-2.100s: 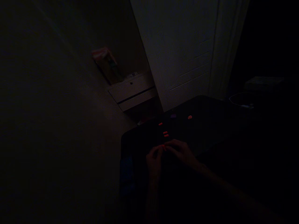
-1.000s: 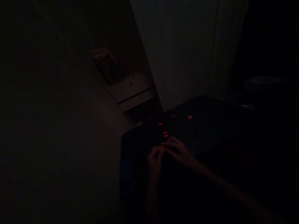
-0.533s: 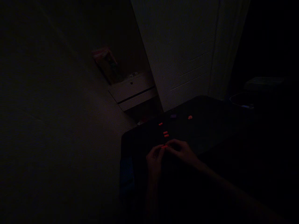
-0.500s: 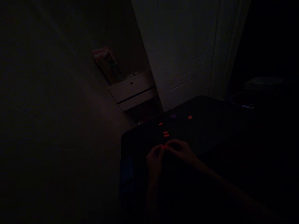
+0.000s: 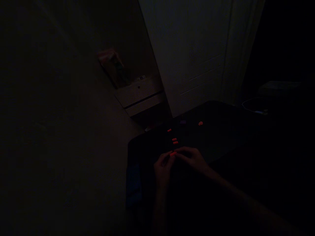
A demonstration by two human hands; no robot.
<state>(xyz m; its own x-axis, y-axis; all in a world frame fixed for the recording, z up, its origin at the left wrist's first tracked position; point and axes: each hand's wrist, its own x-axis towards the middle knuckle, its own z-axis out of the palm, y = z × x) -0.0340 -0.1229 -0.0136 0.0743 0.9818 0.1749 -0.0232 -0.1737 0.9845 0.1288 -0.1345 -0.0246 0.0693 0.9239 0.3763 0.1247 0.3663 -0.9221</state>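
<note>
The scene is very dark. My left hand [image 5: 163,165] and my right hand [image 5: 193,158] meet fingertip to fingertip over the dark table [image 5: 152,147]. Between them they pinch a small glowing red-orange piece [image 5: 173,153], short and bar-shaped; its exact kind cannot be made out. Just beyond my fingers, two similar red bars [image 5: 175,141] lie side by side on the table. A third red bar [image 5: 169,130] lies a little farther off to the left. Toward the back right is a small round orange piece [image 5: 200,123], perhaps two overlapping.
A small purple block [image 5: 182,122] sits near the table's far edge. Along the left edge lies a dark blue flat object [image 5: 133,185]. A white cable [image 5: 248,101] curves at the far right. Behind stand a drawer unit [image 5: 140,95] and a pale door [image 5: 192,55].
Both hands stay in nearly the same place. The red piece between the fingertips has turned and now shows more of its length. The pieces on the table have not moved.
</note>
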